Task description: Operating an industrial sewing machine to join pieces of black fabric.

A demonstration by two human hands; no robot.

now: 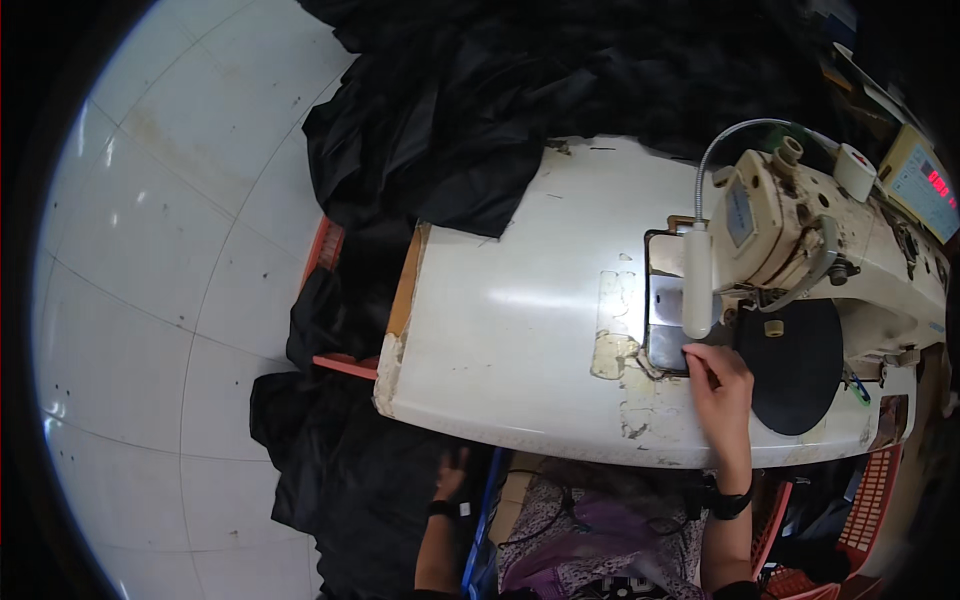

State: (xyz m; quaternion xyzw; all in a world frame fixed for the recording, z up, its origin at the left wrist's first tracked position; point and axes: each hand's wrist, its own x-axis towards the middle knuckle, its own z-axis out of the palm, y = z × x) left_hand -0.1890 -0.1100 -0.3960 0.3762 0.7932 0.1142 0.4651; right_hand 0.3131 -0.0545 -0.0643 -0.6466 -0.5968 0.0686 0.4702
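Note:
My right hand (722, 390) rests at the front of the sewing machine (790, 220), by the metal plate (668, 345) in the table. Its thumb and forefinger are pinched together; whatever may be between them is too small to make out. Low on the left, beside the table's end, my left hand (452, 478) lies against a heap of black cloth (350, 480). Its fingers look stretched and apart, though partly dark against the fabric. A flat black piece with a rounded edge (798, 385) lies under the machine arm, right of my right hand.
More black cloth (430, 130) covers the far left of the white table (510, 330). A white lamp (697, 285) on a bendable neck hangs by the needle area. Red plastic baskets (868, 510) stand below right. A lit control panel (925, 185) sits far right.

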